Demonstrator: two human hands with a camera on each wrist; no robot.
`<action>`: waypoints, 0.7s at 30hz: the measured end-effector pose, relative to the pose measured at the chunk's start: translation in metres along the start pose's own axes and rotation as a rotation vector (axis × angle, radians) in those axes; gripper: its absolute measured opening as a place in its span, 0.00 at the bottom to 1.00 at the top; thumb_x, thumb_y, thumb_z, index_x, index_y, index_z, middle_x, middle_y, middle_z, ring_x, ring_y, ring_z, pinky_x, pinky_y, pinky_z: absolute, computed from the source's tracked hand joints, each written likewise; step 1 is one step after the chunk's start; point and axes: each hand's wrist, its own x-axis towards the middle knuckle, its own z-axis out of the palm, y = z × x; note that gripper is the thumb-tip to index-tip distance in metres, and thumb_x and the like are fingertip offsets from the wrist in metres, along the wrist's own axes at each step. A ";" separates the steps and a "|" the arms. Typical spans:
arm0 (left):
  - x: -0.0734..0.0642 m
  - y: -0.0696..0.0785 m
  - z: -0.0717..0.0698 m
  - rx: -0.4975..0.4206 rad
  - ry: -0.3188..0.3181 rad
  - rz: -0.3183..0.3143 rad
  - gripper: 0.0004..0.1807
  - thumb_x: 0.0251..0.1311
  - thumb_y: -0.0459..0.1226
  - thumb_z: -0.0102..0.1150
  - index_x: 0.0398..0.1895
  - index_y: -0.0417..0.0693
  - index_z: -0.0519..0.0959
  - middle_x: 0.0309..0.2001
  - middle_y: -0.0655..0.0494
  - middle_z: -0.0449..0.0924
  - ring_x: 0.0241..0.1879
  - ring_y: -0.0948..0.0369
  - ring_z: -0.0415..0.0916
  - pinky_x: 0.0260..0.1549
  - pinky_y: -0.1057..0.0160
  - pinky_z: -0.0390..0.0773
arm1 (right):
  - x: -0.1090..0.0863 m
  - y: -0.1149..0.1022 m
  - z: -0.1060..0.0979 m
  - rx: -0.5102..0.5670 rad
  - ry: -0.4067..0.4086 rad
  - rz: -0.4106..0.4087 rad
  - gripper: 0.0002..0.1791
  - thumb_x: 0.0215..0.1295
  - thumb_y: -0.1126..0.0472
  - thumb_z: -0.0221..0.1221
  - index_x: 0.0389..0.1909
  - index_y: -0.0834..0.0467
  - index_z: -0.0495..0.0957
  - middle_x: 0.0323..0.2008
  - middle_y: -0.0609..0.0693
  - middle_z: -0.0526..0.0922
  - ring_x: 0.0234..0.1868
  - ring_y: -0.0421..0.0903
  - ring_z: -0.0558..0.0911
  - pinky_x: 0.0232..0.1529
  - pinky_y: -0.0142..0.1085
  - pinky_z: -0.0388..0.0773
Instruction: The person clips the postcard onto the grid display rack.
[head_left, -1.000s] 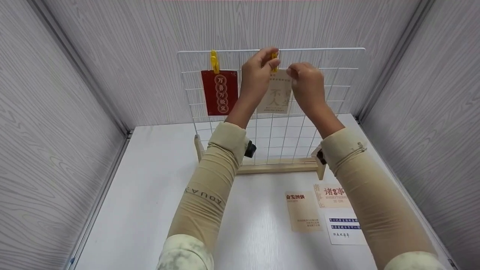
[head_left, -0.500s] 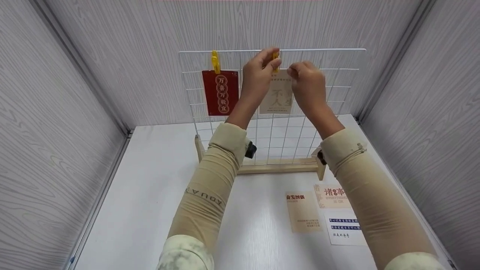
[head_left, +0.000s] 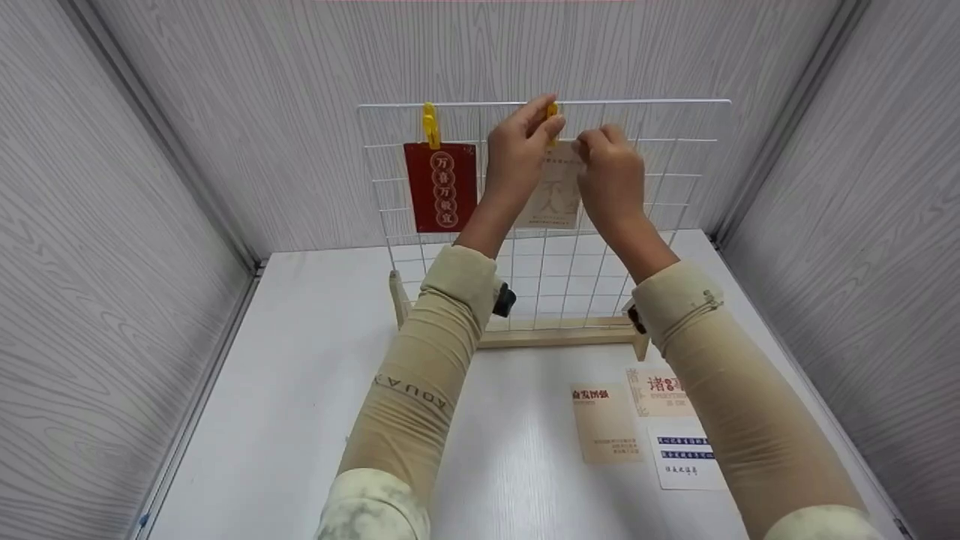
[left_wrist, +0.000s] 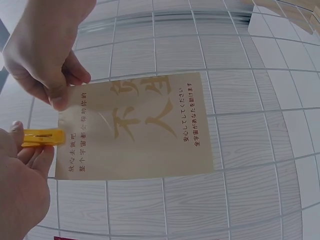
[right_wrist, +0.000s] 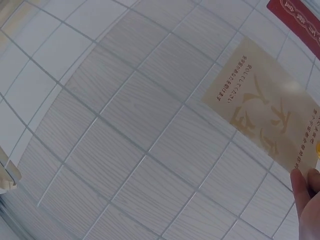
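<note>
In the head view my left hand [head_left: 517, 146] pinches a yellow clothes peg [head_left: 553, 120] near the top of a white wire grid [head_left: 645, 101]. A beige card [left_wrist: 135, 130] printed with large gold characters hangs against the grid; in the left wrist view the peg's tip overlaps its top edge. My right hand [head_left: 611, 169] pinches that card's top right corner between thumb and finger, as the right wrist view also shows. Further left, a red card [head_left: 441, 187] hangs from another yellow peg [head_left: 430, 125].
Wooden feet and a bar [head_left: 559, 337] support the grid on the white table [head_left: 300, 420]. Lying at the front right are a tan card [head_left: 607, 424], a pink-toned card [head_left: 656, 394] and a white card [head_left: 686, 457], the last two partly covered by my right sleeve. Wood-grain walls surround the table.
My right hand and forearm have shifted slightly left, with the hand a little further over the card's corner. The left hand keeps its grip on the peg, nearly still.
</note>
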 end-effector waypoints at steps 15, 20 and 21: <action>-0.003 0.001 -0.006 0.026 -0.003 0.013 0.24 0.72 0.42 0.56 0.69 0.48 0.73 0.62 0.52 0.81 0.59 0.65 0.79 0.56 0.73 0.78 | 0.001 -0.001 0.001 -0.052 0.027 -0.037 0.13 0.77 0.61 0.53 0.46 0.66 0.82 0.42 0.61 0.79 0.42 0.55 0.83 0.47 0.45 0.85; -0.013 -0.002 -0.011 0.067 0.032 0.064 0.24 0.73 0.41 0.56 0.69 0.46 0.73 0.62 0.51 0.80 0.60 0.64 0.79 0.56 0.72 0.78 | 0.001 -0.002 0.000 -0.070 0.032 -0.053 0.15 0.76 0.58 0.55 0.48 0.67 0.81 0.44 0.61 0.80 0.42 0.56 0.84 0.44 0.47 0.85; -0.015 -0.002 -0.012 0.071 0.036 0.075 0.24 0.73 0.41 0.56 0.69 0.46 0.73 0.62 0.50 0.81 0.59 0.63 0.80 0.55 0.72 0.78 | 0.000 -0.002 -0.001 -0.073 0.034 -0.056 0.16 0.76 0.57 0.56 0.49 0.68 0.81 0.45 0.62 0.80 0.42 0.56 0.84 0.43 0.48 0.85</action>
